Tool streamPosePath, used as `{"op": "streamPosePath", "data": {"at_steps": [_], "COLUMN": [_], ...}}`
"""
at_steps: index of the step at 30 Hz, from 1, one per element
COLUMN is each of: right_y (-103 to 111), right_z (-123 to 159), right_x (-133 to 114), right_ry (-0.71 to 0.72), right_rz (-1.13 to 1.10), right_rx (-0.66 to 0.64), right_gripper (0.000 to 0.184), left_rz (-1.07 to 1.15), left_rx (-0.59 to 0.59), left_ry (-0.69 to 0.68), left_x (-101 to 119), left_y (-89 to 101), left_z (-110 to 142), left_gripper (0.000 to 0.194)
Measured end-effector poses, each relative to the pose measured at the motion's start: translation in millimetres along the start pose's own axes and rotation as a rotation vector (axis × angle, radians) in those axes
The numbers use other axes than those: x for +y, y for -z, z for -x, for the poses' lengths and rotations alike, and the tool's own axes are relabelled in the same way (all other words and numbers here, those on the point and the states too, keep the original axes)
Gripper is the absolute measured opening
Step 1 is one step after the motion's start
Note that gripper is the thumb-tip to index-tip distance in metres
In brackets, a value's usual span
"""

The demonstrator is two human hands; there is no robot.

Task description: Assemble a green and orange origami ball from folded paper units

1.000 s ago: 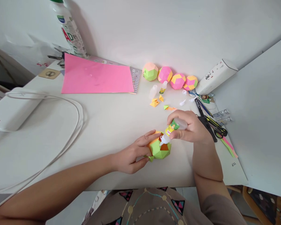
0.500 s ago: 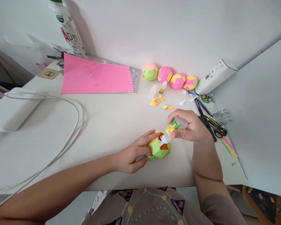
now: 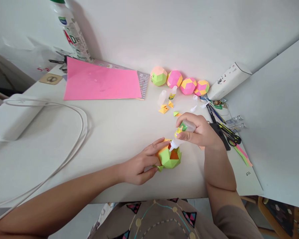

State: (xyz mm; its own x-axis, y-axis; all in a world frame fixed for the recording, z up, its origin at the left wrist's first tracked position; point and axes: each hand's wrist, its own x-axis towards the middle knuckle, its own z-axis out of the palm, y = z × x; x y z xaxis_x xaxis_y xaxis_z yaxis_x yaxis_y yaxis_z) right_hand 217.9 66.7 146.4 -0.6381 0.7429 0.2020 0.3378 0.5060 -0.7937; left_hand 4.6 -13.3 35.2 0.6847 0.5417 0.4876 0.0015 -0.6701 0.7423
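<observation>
On the white table stands a faceted paper ball (image 3: 171, 163), green and orange, with openings in its top. My left hand (image 3: 141, 165) grips its left side, fingers over the orange part and thumb low by a green flap. In my right hand (image 3: 201, 131) is a small glue bottle (image 3: 180, 129) with a yellow and green label. It is tilted down to the left, its white nozzle at the rim of the ball's opening. Whether glue is coming out cannot be seen. Small folded orange paper pieces (image 3: 163, 109) lie beyond the ball.
Several finished paper balls (image 3: 174, 79) line the wall, with two small bottles (image 3: 172, 93) before them. Pink paper (image 3: 102, 81) lies back left. A white cable (image 3: 83, 132) loops at left. Scissors (image 3: 231, 142) and pens lie at right beside a white box (image 3: 230, 81).
My right hand has shifted slightly left and up with the glue bottle, moving the nozzle along the opening's edge. My left hand and the ball have stayed nearly still.
</observation>
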Motion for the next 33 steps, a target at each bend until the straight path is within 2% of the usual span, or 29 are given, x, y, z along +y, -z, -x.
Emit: {"op": "streamPosePath", "data": {"at_steps": [12,16,21,25,30,33], "right_y": [-1.0,9.1,27.0,30.5,20.7,15.4], "right_z": [-2.6,3.2,24.6,36.2,32.3,29.8], "right_x": [-3.6,-4.7,8.7,13.2,1.2,-1.5], "right_ry": [-0.105,-0.147,-0.217,-0.204,-0.153,-0.151], "right_rz": [-0.158,-0.156,-0.147,-0.121,-0.077,-0.063], "right_rx": [-0.055,0.040,0.171,0.289,0.153,0.154], "right_gripper": [0.027,0.031,0.035,0.032,0.035,0.039], "left_rz": [-0.015,-0.025,0.007,0.033,0.051,0.071], "left_rx": [-0.007,-0.007,0.003,-0.013,-0.004,-0.009], "left_ry": [0.017,0.032,0.051,0.090,0.088,0.090], "left_x": [0.2,-0.6,-1.9,-2.4,-7.7,-9.2], "left_y": [-0.2,1.3,4.4,5.2,3.3,2.9], "left_z": [0.9,1.8,1.6,2.8,7.2,8.9], "left_gripper": [0.024,0.023,0.025,0.025,0.024,0.025]}}
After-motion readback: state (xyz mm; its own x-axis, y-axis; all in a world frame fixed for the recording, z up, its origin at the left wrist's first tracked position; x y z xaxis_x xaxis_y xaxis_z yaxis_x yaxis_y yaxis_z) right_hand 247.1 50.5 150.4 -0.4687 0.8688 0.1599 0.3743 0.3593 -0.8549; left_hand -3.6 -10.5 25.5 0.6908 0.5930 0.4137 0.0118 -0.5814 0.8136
